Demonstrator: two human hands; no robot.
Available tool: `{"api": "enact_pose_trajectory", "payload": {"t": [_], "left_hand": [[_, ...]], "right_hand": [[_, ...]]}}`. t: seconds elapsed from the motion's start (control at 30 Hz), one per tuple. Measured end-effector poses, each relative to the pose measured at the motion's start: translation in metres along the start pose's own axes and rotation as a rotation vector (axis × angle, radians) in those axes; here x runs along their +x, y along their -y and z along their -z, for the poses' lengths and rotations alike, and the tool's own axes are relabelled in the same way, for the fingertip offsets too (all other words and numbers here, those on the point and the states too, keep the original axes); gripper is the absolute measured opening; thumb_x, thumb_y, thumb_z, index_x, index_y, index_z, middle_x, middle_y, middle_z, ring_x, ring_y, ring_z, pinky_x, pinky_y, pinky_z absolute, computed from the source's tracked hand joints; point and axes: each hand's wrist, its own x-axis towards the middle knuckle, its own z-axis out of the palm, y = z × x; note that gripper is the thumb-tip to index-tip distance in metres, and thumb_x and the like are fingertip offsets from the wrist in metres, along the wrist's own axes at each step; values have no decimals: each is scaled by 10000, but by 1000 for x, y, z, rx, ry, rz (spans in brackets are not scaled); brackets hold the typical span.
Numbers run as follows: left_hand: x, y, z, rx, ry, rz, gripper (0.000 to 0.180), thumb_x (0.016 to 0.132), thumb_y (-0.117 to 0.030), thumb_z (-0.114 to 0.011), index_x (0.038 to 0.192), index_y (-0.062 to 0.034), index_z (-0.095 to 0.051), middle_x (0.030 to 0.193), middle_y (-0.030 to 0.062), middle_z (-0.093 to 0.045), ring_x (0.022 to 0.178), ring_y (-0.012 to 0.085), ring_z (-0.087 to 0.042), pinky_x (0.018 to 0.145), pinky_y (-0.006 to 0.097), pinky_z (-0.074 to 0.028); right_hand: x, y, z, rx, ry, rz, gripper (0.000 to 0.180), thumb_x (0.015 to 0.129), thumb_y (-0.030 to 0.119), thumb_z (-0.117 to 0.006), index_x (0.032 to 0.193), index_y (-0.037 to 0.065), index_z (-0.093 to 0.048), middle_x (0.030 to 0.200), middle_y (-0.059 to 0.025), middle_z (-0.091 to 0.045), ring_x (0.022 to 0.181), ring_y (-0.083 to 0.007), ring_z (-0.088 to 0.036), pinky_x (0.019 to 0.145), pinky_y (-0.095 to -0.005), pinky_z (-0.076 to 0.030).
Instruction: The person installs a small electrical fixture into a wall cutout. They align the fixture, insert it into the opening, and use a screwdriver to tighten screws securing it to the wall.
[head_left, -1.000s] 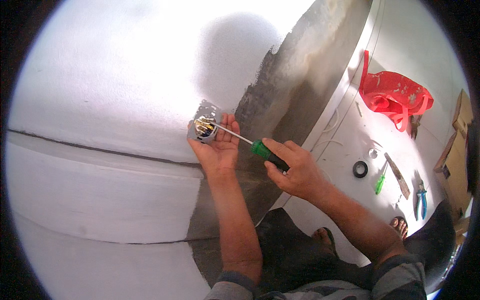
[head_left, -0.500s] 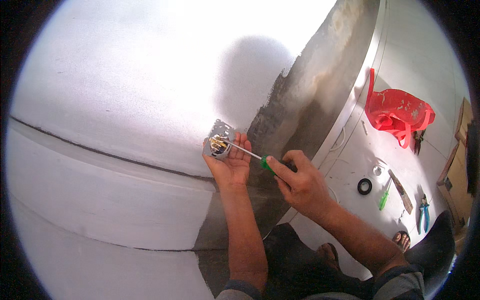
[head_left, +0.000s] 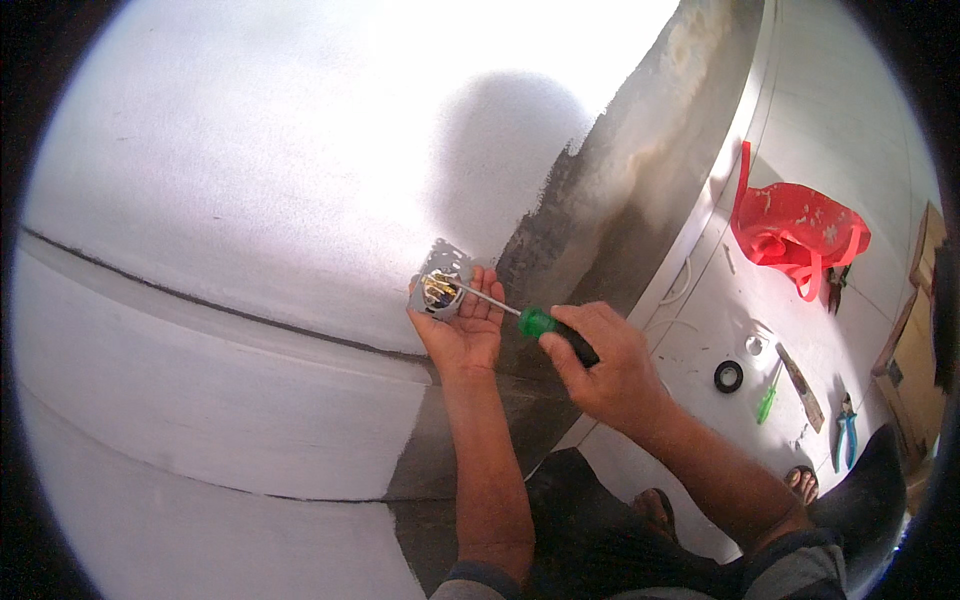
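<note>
left hand (head_left: pixel 462 325) pressed flat against the white wall (head_left: pixel 260 180), palm toward the camera, fingers cupped round the lower right edge of a metal socket frame (head_left: pixel 440 280) set in the wall at mid-height, close to where white paint meets a grey unpainted strip (head_left: pixel 620 200). grip of the left hand loose and part open, steadying the frame rather than clenched on it. brass-coloured parts visible inside the frame.

right hand (head_left: pixel 600 365) just right of the left, grip wrapped tight round the green and black handle of a screwdriver (head_left: pixel 535 322). thin metal shaft running up and left over the left fingers, tip ending inside the frame. exact seating of the tip too small to tell.

on the floor (head_left: pixel 830 120) to the far right: a red bag (head_left: pixel 795 230) lying crumpled, a black roll of tape (head_left: pixel 728 376) nearer, a small green tester screwdriver (head_left: pixel 767 403) just beside it, a flat narrow tool (head_left: pixel 800 375) to its right, and blue-handled pliers (head_left: pixel 846 430) further right. a sandalled foot (head_left: pixel 802 483) showing near the bottom right edge. both forearms coming in from the lower edge, dark sleeves at the elbows.
</note>
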Motion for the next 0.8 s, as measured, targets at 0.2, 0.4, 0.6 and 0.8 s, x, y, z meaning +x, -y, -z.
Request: {"api": "enact_pose_trajectory", "payload": {"t": [0.2,0.4,0.6,0.8], "left_hand": [[3,-1,2,-22,1,11,823,891,-675,-559,1286,47,-533,1080,223,-656,1020,319,-659,914,442,-545],[6,-4,5,-14,11,31,883,900,-723,-484,1369,24,-464,1214,237,-612,1109,352,-622,933,483,-543],[5,1,3,-15,-13,-3,867,901,-707,-505,1372,20,-464,1226,241,-609,1110,355,-622,929,486,-544],[4,-2,3,-29,-2,23,853,906,-692,-507,1373,19,-457,1248,241,-592,1117,353,-615,927,485,-544]], "right_hand": [[8,10,2,39,3,-101,281,878,131,-692,1107,-11,-613,978,-207,-644,898,-384,-663,763,-425,-529],[4,12,3,-155,108,47,281,926,131,-664,1148,-17,-574,931,-182,-620,862,-281,-650,750,-356,-504],[14,10,1,145,60,-293,275,864,158,-709,1070,4,-610,941,-204,-622,789,-417,-652,701,-477,-526],[8,9,-1,-110,-20,124,281,886,147,-695,1102,-15,-617,890,-196,-657,823,-358,-677,730,-427,-534]]}}
